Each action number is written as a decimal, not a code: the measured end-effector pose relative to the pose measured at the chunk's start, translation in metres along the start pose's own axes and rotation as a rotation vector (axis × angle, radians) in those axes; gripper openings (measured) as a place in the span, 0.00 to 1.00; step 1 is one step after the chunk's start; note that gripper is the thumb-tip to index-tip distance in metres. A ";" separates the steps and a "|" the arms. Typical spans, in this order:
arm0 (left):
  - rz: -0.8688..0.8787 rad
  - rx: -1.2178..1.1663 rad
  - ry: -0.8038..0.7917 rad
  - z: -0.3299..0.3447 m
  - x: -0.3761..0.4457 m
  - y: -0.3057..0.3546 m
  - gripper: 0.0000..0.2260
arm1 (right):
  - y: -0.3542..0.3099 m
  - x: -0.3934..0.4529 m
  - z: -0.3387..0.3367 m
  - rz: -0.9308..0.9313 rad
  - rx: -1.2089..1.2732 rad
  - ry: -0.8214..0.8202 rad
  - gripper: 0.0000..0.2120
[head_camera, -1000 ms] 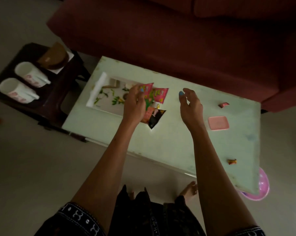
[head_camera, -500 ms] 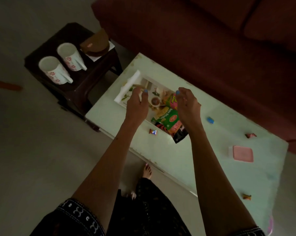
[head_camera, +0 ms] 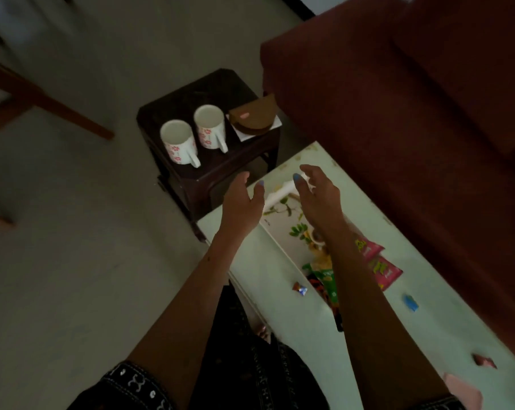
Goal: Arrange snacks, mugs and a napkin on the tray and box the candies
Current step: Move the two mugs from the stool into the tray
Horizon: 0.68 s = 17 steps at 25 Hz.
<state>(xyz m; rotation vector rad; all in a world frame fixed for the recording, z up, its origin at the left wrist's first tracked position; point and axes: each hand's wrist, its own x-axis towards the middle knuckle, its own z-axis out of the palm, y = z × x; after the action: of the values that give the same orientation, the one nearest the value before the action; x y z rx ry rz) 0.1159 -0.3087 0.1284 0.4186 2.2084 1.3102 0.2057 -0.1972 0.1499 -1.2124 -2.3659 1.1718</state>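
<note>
A white tray (head_camera: pixel 275 199) with a leaf print lies on the pale green table (head_camera: pixel 279 279), with snack packets (head_camera: pixel 382 269) resting at its near end. My left hand (head_camera: pixel 244 202) and my right hand (head_camera: pixel 318 193) hover open and empty over the tray's far end, stretched toward the dark side stool (head_camera: pixel 206 173). Two white flowered mugs (head_camera: pixel 179 142) (head_camera: pixel 210 127) stand on that stool beside a brown lidded box (head_camera: pixel 254 118) set on a white napkin (head_camera: pixel 275 125). Loose candies (head_camera: pixel 300 288) (head_camera: pixel 411 302) (head_camera: pixel 484 360) lie on the table.
A dark red sofa (head_camera: pixel 413 113) runs along the table's far side. A wooden furniture leg (head_camera: pixel 43 96) crosses the floor at the left. A pink lid (head_camera: pixel 466 390) lies at the table's near right corner.
Both hands let go of the snack packets, now lying on the tray, and moved up and left toward the stool. My view swung left, bringing the mugs nearer the middle.
</note>
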 end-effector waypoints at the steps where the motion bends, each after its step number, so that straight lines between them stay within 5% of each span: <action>1: 0.000 0.039 0.033 -0.012 0.013 -0.002 0.23 | -0.009 0.013 0.009 -0.014 -0.009 -0.027 0.18; 9: 0.075 0.385 0.079 -0.107 0.139 -0.018 0.29 | -0.082 0.133 0.108 -0.121 -0.142 -0.256 0.30; 17: -0.051 0.893 -0.181 -0.133 0.226 -0.048 0.39 | -0.110 0.222 0.194 -0.272 -0.542 -0.425 0.35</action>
<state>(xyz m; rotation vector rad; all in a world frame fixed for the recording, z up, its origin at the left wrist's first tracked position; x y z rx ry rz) -0.1451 -0.3108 0.0728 0.7503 2.5083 0.1702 -0.0982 -0.1712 0.0738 -0.7698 -3.1882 0.7790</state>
